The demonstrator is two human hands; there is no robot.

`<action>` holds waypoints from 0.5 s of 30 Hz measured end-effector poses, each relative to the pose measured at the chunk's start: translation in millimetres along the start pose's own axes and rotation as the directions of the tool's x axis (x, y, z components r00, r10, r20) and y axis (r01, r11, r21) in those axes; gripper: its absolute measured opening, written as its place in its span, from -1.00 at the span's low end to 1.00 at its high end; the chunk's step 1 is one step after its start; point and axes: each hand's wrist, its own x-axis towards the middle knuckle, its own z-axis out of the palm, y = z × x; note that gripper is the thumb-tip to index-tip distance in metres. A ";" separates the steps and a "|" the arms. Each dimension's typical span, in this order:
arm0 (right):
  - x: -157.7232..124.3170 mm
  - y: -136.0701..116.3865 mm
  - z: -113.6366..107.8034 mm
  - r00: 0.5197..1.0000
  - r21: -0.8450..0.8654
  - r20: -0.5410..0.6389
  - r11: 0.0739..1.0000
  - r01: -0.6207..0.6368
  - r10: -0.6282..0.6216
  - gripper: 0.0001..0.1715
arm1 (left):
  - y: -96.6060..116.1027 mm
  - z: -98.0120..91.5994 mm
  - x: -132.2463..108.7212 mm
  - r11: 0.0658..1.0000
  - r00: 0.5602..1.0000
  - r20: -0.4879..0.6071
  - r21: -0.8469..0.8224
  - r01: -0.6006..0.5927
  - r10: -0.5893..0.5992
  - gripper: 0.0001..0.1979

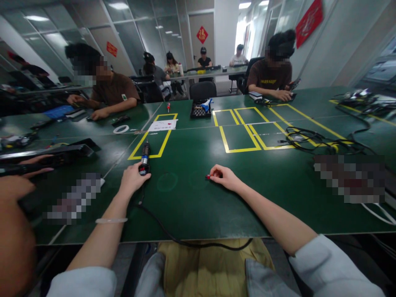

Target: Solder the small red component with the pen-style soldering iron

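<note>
My left hand (135, 176) is closed around the rear end of an electric screwdriver (145, 153), which points away from me over the green table (185, 210). Its black cable (161, 225) runs back to the table's near edge and hangs over it. Low over the table, or resting on it, my right hand (223, 176) pinches a small red piece (208, 177) between thumb and fingertips. The piece is too small to name. Faint ring marks show on the tabletop between my hands.
Yellow tape rectangles (243, 149) mark the table. Beyond lie a paper sheet (163, 125), a tape roll (121, 129), a small red screwdriver (168, 107) and a black tray (200, 110). Coiled cables (305, 138) lie right. A neighbour's arm (15, 198) reaches in at left; co-workers sit opposite.
</note>
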 end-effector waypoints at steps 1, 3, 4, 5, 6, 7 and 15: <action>0.1 0.4 0.2 1.000 -0.002 -0.002 1.000 0.003 -0.003 -0.83 | 10.3 1.6 -3.2 1.000 1.000 -0.002 0.012 -0.013 0.013 -0.28; 0.3 0.8 0.6 1.000 -0.008 -0.013 1.000 0.009 -0.009 -0.84 | 32.9 6.0 -10.6 0.998 0.999 -0.009 0.019 -0.054 0.054 -0.29; 0.3 0.7 0.7 1.000 -0.014 -0.021 1.000 0.012 -0.012 -0.85 | 45.2 8.6 -14.8 0.997 0.997 -0.015 0.006 -0.080 0.080 -0.30; 0.3 0.5 0.7 0.999 -0.022 -0.029 1.000 0.016 -0.016 -0.86 | 58.0 11.4 -19.2 0.994 0.994 -0.024 -0.012 -0.110 0.109 -0.31; 0.4 0.2 0.7 0.999 -0.030 -0.037 0.999 0.020 -0.021 -0.86 | 71.4 14.1 -23.9 0.989 0.990 -0.034 -0.033 -0.141 0.140 -0.32; 0.4 -0.1 0.7 0.999 -0.038 -0.042 0.999 0.025 -0.027 -0.87 | 85.2 16.7 -28.8 0.983 0.984 -0.041 -0.058 -0.175 0.173 -0.33; 0.8 0.7 3.1 0.990 -0.068 -0.113 0.995 0.079 -0.086 -0.93 | 186.0 31.4 -65.0 0.888 0.914 -0.082 -0.219 -0.405 0.397 -0.35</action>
